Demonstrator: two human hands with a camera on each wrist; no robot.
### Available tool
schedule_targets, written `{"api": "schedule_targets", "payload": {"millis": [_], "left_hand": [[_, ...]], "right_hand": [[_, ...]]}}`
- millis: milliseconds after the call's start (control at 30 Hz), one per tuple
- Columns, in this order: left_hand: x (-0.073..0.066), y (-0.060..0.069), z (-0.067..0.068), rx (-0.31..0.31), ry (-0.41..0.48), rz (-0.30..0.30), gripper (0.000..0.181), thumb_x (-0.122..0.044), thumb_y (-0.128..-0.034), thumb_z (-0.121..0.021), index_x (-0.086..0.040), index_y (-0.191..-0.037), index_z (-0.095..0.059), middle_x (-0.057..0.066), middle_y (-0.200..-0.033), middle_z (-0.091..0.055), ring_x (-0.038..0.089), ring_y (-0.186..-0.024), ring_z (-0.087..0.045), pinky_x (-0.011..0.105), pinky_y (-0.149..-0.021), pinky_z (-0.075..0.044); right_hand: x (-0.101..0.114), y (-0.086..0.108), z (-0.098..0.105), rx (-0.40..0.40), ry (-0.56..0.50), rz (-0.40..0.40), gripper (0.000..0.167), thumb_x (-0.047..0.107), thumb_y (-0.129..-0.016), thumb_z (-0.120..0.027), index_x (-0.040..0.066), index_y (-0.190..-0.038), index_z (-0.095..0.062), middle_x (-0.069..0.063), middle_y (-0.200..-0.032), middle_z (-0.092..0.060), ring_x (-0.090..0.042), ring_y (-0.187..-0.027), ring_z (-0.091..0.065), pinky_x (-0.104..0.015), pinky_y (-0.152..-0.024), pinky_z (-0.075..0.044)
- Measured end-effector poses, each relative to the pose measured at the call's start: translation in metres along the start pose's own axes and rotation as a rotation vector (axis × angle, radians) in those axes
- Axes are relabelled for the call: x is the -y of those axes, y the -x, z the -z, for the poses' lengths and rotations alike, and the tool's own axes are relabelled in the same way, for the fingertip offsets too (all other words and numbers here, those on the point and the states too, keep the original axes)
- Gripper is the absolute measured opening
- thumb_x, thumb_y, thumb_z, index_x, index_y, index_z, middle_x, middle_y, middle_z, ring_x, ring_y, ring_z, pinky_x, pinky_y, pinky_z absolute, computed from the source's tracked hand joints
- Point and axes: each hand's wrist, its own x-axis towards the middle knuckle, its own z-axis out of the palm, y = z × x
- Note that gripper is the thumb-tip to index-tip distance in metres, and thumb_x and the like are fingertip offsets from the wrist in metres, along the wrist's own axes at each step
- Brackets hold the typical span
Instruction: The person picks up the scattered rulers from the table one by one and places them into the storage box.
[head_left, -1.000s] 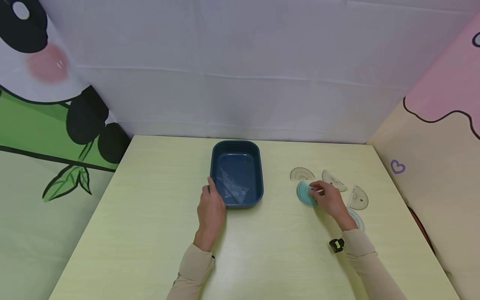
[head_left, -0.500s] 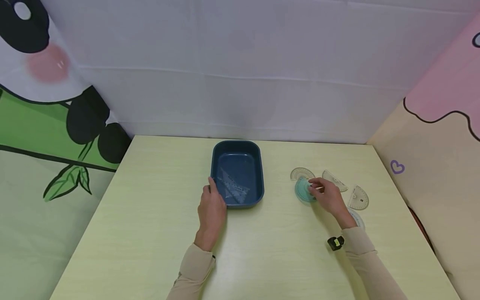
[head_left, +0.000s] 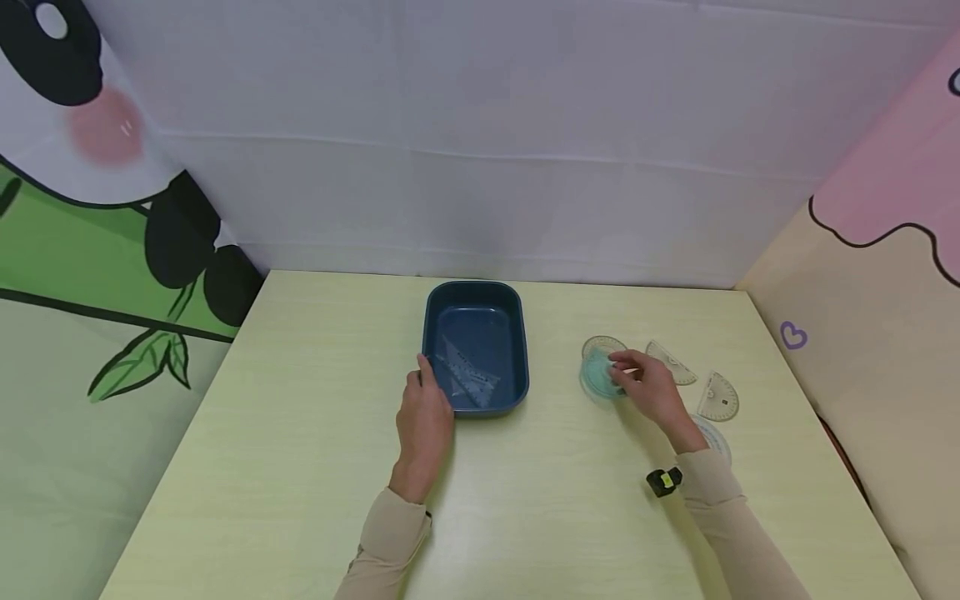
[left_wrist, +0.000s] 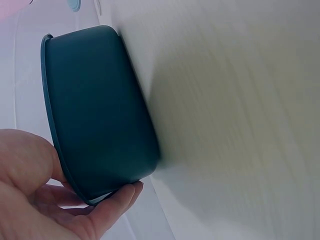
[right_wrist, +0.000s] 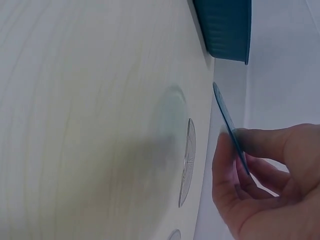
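Left hand (head_left: 425, 422): I grip a dark-blue rectangular plastic tub (head_left: 491, 337).
Right hand (head_left: 651, 392): I pinch a round-edged, translucent teal plastic protractor (head_left: 597, 373).

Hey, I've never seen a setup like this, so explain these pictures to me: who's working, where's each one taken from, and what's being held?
There's no machine here, just a person's bare hands. The wide picture is taken from the head, looking forward and down; the two close ones are taken from the left and right wrists. The left hand grips the rim of a blue tray with clear measuring pieces inside. The right hand pinches a blue-green protractor, raised off the table. Clear protractors lie near that hand, one partly hidden by the wrist.
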Motion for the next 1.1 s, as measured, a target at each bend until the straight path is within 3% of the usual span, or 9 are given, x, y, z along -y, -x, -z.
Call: {"api": "schedule_targets", "payload": {"millis": [600, 1100], "left_hand": [[0.02, 0.016, 0.014, 0.018, 0.036, -0.053, 0.053, 0.003, -0.0977, -0.059, 0.014, -0.147, -0.043, 0.032, -0.118, -0.059, 0.043, -0.091, -0.066, 0.053, -0.065, -0.055], [0.019, 0.016, 0.015, 0.025, 0.029, -0.04, 0.053, 0.002, -0.0984, -0.059, 0.013, -0.148, -0.043, 0.031, -0.118, -0.059, 0.043, -0.091, -0.066, 0.053, -0.066, -0.056]], "right_hand": [[0.023, 0.025, -0.02, -0.083, -0.043, -0.04, 0.031, 0.011, -0.103, -0.063, -0.002, -0.13, -0.065, -0.02, -0.117, -0.068, -0.032, -0.102, -0.066, -0.02, -0.077, -0.048], [0.039, 0.017, -0.023, -0.098, -0.099, -0.062, 0.033, 0.015, -0.103, -0.064, 0.0, -0.132, -0.064, -0.02, -0.121, -0.066, -0.031, -0.105, -0.063, -0.018, -0.078, -0.046]]}}
